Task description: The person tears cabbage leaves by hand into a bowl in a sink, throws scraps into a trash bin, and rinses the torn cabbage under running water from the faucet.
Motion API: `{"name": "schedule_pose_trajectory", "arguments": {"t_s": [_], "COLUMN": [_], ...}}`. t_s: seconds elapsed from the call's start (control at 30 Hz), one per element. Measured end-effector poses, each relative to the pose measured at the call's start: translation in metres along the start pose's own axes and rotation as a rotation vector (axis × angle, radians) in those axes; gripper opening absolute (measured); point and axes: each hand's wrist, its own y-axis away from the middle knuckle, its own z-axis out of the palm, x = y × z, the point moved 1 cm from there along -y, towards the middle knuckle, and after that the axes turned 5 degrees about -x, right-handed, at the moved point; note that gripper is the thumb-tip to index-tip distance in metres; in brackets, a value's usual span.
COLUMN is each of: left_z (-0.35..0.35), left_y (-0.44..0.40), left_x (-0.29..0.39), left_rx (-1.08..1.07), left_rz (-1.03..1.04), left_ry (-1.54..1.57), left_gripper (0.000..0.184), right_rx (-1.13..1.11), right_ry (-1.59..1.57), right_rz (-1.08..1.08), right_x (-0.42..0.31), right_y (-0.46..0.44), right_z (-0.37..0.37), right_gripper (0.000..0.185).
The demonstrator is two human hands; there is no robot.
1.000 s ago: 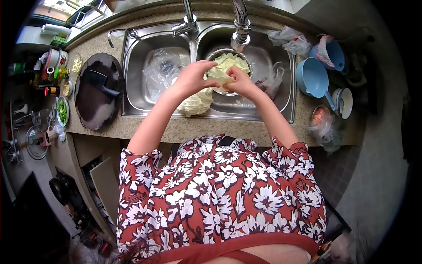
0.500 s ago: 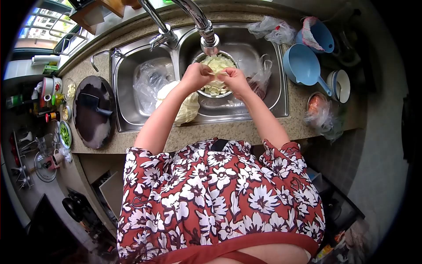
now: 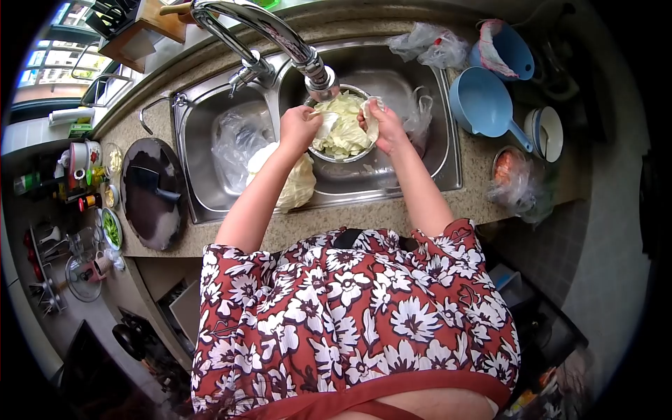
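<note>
Over the left rim of a metal bowl (image 3: 341, 160) in the right sink basin, my left hand (image 3: 299, 128) pinches a pale piece of cabbage leaf (image 3: 325, 123). My right hand (image 3: 385, 129) is closed on another whitish leaf piece (image 3: 371, 120) at the bowl's right side. Torn cabbage leaves (image 3: 345, 131) fill the bowl between the hands. A large pale cabbage head (image 3: 295, 183) sits at the near edge of the sink, beside my left forearm and partly hidden by it.
The faucet (image 3: 323, 82) arches above the bowl. A clear plastic bag (image 3: 240, 143) lies in the left basin. A dark round board with a cleaver (image 3: 151, 213) stands left of the sink. Blue colander (image 3: 481, 102), bowls (image 3: 551, 134) and a bagged orange item (image 3: 503, 168) are on the right.
My hands have moved apart, each with a piece of leaf. The view has shifted, so the faucet appears farther left.
</note>
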Motion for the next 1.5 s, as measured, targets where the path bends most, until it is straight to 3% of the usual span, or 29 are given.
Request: {"name": "schedule_pose_trajectory", "arguments": {"t_s": [0.07,0.1,0.13,0.2,0.23,0.3,0.37,0.47,0.5,0.57,0.6,0.67,0.73,0.8,0.87,0.93,1.0,1.07,1.13,1.2,1.27,1.33,1.4,1.43,1.5], "left_z": [0.005,0.01,0.017,0.031,0.038,0.044,0.039,0.031,0.026,0.014,0.012,0.003,0.001,0.005,0.014,0.016,0.017,0.014,0.021,0.024,0.011,0.0,0.001,0.004,0.008], "left_y": [0.0,0.003,0.003,0.004,0.008,0.02,0.025,0.033,0.031,0.023,0.016,0.01,0.001,0.001,0.004,0.007,0.012,0.019,0.021,0.013,0.0,-0.003,-0.011,-0.014,-0.016], "left_x": [0.014,0.017,0.016,0.019,0.021,0.028,0.036,0.041,0.041,0.037,0.028,0.027,0.021,0.016,0.014,0.014,0.018,0.03,0.032,0.028,0.018,0.022,0.013,0.013,0.017], "left_rx": [0.017,0.08,0.078,0.03,0.008,0.011,-0.045,-0.021,-0.019,-0.234,-0.224,-0.287,-0.325,-0.358,-0.17,-0.18,-0.186,-0.136,-0.091,-0.046,-0.03,-0.062,-0.161,-0.191,-0.214], "left_rz": [0.013,0.141,0.141,0.113,-0.028,-0.014,-0.014,0.108,0.106,-0.082,-0.066,-0.006,0.019,0.046,0.174,0.145,0.117,0.126,0.156,0.19,0.138,0.027,0.084,0.034,0.045], "left_ry": [-0.158,-0.227,-0.228,-0.029,0.147,0.182,0.262,0.056,0.057,0.166,0.147,0.033,-0.017,-0.068,-0.045,-0.024,0.0,-0.119,-0.191,-0.257,-0.046,-0.068,0.088,0.044,-0.064], "left_gripper": [0.035,0.033,0.033,0.035,0.036,0.037,0.042,0.045,0.045,0.047,0.042,0.035,0.034,0.033,0.026,0.025,0.025,0.025,0.024,0.024,0.023,0.026,0.035,0.051,0.059], "right_rx": [-0.122,-0.058,0.005,0.073,0.18,0.325,0.345,0.38,0.308,0.055,0.055,-0.004,-0.036,-0.023,0.038,0.108,0.335,0.344,0.291,0.353,0.204,0.488,0.448,0.447,0.396], "right_ry": [0.007,-0.02,-0.048,-0.098,-0.037,0.105,0.148,0.129,0.15,0.164,0.165,0.502,0.553,0.446,0.376,0.297,0.128,0.099,-0.681,-0.744,-0.54,-0.058,0.135,0.136,0.667], "right_rz": [0.028,-0.024,-0.076,-0.174,-0.205,-0.23,-0.257,-0.216,-0.195,-0.094,-0.091,0.149,0.164,-0.037,-0.116,-0.198,0.037,0.127,0.227,0.2,0.124,-0.021,-0.053,-0.052,-0.185], "right_x": [0.001,0.003,0.008,0.024,0.03,0.04,0.048,0.049,0.05,0.049,0.04,0.02,0.021,0.028,0.044,0.05,0.058,0.068,0.082,0.083,0.081,0.043,0.032,0.039,0.051], "right_y": [0.005,0.008,0.006,-0.001,-0.002,-0.008,-0.009,-0.007,-0.008,-0.008,-0.004,0.007,0.007,0.006,-0.005,-0.007,-0.003,-0.01,-0.028,-0.035,-0.032,-0.012,-0.004,-0.011,-0.02], "right_z": [0.009,0.022,0.031,0.042,0.043,0.043,0.042,0.044,0.04,0.026,0.025,0.032,0.031,0.037,0.037,0.044,0.044,0.037,0.035,0.021,-0.017,0.001,-0.002,-0.01,-0.017], "right_gripper": [0.033,0.034,0.035,0.036,0.042,0.056,0.056,0.053,0.049,0.044,0.044,0.04,0.037,0.034,0.033,0.031,0.027,0.027,0.025,0.021,0.02,0.02,0.023,0.023,0.032]}}
